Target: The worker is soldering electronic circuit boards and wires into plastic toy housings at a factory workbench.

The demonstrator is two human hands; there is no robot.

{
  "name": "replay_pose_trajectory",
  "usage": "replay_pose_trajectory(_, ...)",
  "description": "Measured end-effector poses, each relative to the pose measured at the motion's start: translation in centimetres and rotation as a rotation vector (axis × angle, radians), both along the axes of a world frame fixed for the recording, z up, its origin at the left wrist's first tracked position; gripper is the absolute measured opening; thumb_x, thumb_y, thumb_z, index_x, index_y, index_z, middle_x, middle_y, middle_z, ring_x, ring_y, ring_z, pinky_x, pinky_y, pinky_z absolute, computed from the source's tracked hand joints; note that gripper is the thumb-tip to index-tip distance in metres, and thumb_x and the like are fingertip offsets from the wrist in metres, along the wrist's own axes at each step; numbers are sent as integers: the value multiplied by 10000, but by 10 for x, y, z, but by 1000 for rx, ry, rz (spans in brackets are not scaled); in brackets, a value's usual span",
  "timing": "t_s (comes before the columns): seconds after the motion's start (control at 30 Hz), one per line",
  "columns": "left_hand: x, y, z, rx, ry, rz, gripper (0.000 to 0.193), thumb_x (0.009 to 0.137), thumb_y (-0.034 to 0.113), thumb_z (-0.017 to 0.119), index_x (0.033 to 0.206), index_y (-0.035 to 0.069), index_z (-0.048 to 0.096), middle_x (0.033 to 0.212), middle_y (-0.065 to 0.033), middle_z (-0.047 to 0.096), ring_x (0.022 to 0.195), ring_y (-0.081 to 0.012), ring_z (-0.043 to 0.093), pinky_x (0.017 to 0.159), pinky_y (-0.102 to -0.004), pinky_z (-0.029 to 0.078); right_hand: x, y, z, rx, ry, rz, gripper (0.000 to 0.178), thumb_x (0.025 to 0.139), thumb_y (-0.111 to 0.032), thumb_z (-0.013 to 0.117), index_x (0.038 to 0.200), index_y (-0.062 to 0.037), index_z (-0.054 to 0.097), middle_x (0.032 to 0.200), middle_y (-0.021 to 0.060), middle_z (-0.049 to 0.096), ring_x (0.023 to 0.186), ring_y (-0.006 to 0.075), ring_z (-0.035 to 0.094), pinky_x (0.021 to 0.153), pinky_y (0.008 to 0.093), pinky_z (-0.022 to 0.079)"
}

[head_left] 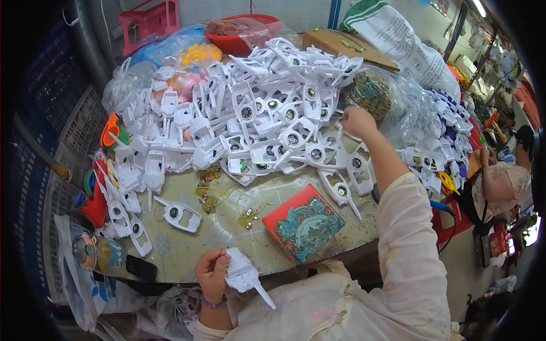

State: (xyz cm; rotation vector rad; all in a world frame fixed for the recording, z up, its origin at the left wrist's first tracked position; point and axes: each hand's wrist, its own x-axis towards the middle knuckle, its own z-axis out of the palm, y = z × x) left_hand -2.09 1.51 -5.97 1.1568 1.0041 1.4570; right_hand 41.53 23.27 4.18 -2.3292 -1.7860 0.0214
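At the table's near edge my left hand (pixel 211 275) is closed around a white plastic toy shell (pixel 241 270), its narrow handle pointing down and right. My right hand (pixel 358 122) reaches to the right side of a large heap of white shells (pixel 222 108). Its fingers are bent together beside a thin white edge; what they grip is hidden. Many shells in the heap carry round black speakers. One shell with a speaker (pixel 177 215) lies apart on the table, next to small green circuit boards with thin wires (pixel 248 219).
A red patterned box (pixel 304 223) sits near the front edge. A bag of wired boards (pixel 369 94) lies at the right of the heap; a red basin (pixel 242 35) stands behind it. A dark phone-like object (pixel 141 267) rests front left. Another person (pixel 500 184) sits at far right.
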Motion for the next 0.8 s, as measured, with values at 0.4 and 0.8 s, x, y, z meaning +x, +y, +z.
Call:
replay_pose_trajectory(0.4,-2,2,-3,36,-8,-19,119,836,-10,617,955,-15,612,873,-64,624,775,-112,590,727,-238,469,-19,-23,102,571,349,237,226,842,-188,571,987,-32,645,877,155,666,758,271,637,704,350,484)
replay_pose_trajectory(0.8,12,-3,48,133,131,-325,85,794,22,664,877,9,651,882,-62,626,804,-121,561,785,-269,436,-114,-122,98,189,578,984,146,819,-68,677,954,-101,722,779,31,531,706,125,531,604,266,425)
